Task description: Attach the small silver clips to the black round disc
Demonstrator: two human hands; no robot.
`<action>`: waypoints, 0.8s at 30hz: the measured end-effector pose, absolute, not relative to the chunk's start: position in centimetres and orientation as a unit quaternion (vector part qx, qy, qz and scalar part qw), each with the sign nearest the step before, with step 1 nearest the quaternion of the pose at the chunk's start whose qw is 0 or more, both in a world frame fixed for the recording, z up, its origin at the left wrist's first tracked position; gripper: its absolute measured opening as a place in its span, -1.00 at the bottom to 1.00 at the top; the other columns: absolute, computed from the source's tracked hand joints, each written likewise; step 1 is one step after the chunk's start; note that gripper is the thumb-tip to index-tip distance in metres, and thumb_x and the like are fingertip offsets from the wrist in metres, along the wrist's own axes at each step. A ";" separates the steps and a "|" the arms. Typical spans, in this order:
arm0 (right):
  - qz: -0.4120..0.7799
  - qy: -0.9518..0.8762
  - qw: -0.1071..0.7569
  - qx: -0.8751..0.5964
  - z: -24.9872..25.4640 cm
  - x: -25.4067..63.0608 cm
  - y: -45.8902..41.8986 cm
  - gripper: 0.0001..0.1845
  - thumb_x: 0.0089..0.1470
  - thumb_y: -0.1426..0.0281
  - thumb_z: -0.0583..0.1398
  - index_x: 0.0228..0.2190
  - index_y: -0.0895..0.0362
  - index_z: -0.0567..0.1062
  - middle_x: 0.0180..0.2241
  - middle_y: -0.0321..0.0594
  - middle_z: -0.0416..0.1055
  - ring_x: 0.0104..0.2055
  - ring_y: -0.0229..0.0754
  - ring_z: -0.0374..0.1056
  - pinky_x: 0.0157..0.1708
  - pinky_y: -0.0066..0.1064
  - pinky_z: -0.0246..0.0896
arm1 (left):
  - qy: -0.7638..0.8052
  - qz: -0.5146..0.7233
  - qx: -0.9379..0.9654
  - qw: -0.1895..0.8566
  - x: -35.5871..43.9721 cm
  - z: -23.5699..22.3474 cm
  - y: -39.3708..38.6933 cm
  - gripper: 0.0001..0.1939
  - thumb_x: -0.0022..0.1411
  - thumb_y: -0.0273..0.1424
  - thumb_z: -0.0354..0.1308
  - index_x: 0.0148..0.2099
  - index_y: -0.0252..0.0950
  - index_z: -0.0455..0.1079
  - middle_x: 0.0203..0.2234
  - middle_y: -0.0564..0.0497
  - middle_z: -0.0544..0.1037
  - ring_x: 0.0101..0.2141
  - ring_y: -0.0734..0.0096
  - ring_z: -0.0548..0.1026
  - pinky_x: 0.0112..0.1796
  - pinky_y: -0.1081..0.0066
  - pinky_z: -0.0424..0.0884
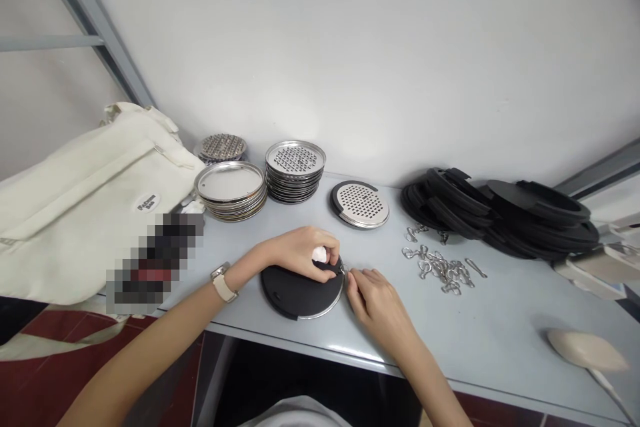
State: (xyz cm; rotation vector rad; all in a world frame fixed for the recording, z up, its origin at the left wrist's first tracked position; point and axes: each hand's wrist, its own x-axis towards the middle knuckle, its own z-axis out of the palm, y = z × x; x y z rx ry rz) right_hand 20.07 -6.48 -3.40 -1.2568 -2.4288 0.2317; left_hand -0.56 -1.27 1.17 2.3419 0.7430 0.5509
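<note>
A round black disc (304,295) with a metal rim lies flat near the table's front edge. My left hand (303,248) comes over it from the left, fingers curled and gripping its upper right edge. Something small and white (319,254) shows within those curled fingers; its kind is unclear. At the disc's right edge, my right hand (381,301) pinches a small metal wire clip (345,269), partly hidden by the fingertips. Several loose metal wire clips (445,268) lie in a heap to the right.
Behind stand a stack of metal grater discs (295,159), a stack of plain metal discs (230,181) and a grater disc in a black holder (363,205). Black plastic rings (450,203) pile up at right. A cream bag (95,200) lies left, a corded pale device (583,348) right.
</note>
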 end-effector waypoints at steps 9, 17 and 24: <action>0.100 -0.871 0.188 -0.443 -3.4 20.2 -6.5 -0.68 0.24 0.39 -0.10 -0.52 0.11 0.26 -0.56 -0.28 0.26 -0.47 -0.22 0.20 -0.36 -0.36 0.06 | 0.284 0.201 0.889 0.298 0.3 0.7 -1.8 -0.84 -0.07 -0.46 0.21 -0.36 -0.29 0.32 -0.44 0.11 0.46 -0.40 0.53 0.40 -0.30 0.54 0.26; 0.093 -0.873 0.205 -0.432 -3.3 20.2 -6.5 -0.67 0.23 0.40 -0.08 -0.56 0.11 0.25 -0.58 -0.28 0.25 -0.48 -0.23 0.18 -0.39 -0.38 0.05 | 0.298 0.200 0.889 0.286 0.4 0.7 -1.8 -0.75 -0.08 -0.44 0.22 -0.27 -0.26 0.33 -0.40 0.12 0.47 -0.36 0.50 0.41 -0.30 0.55 0.25; 0.096 -0.874 0.204 -0.430 -3.3 20.2 -6.4 -0.67 0.23 0.40 -0.08 -0.56 0.11 0.26 -0.58 -0.28 0.25 -0.48 -0.23 0.17 -0.40 -0.38 0.06 | 0.282 0.208 0.889 0.296 0.4 0.6 -1.7 -0.81 -0.08 -0.47 0.21 -0.33 -0.27 0.33 -0.40 0.11 0.48 -0.36 0.50 0.42 -0.29 0.54 0.27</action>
